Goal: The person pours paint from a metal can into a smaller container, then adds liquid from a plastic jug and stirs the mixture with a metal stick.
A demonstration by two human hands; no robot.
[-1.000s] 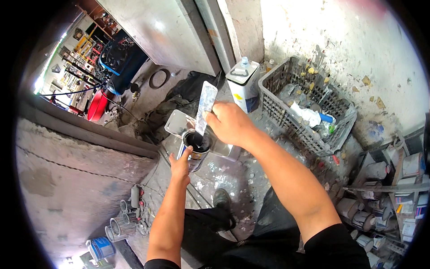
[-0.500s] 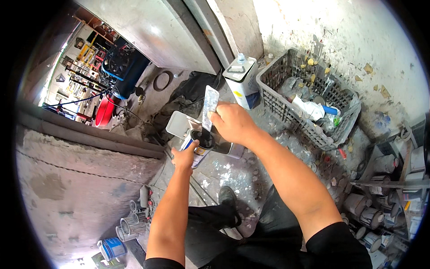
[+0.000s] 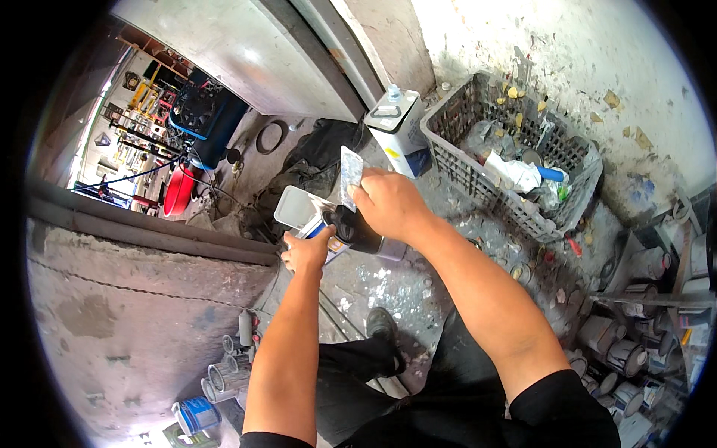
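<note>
My left hand (image 3: 305, 252) is closed around a small paint can (image 3: 336, 245) with a blue-and-white label and a black, coated opening. The can tilts to the right. In my right hand (image 3: 392, 207) is a flat, paint-smeared metal scraper (image 3: 350, 170), its upper end sticking up above the fist. The scraper's lower end is at the can's mouth, mostly hidden by my fingers. Just beneath and behind the can are an open, pale rectangular tub (image 3: 297, 208) and, to the right, a greyish container wall (image 3: 393, 249); whether they are one piece I cannot tell.
A white rectangular tin (image 3: 399, 134) stands beyond my right hand. Beside it a grey plastic crate (image 3: 485, 183) holds rubbish. Several paint cans (image 3: 626, 357) crowd a rack at lower right, more (image 3: 222, 377) lie at lower left. A dark cloth (image 3: 321, 160) lies by the doorway.
The can has tipped further to the right, its opening now turned toward the right. My right hand has moved slightly right and down with the scraper.
</note>
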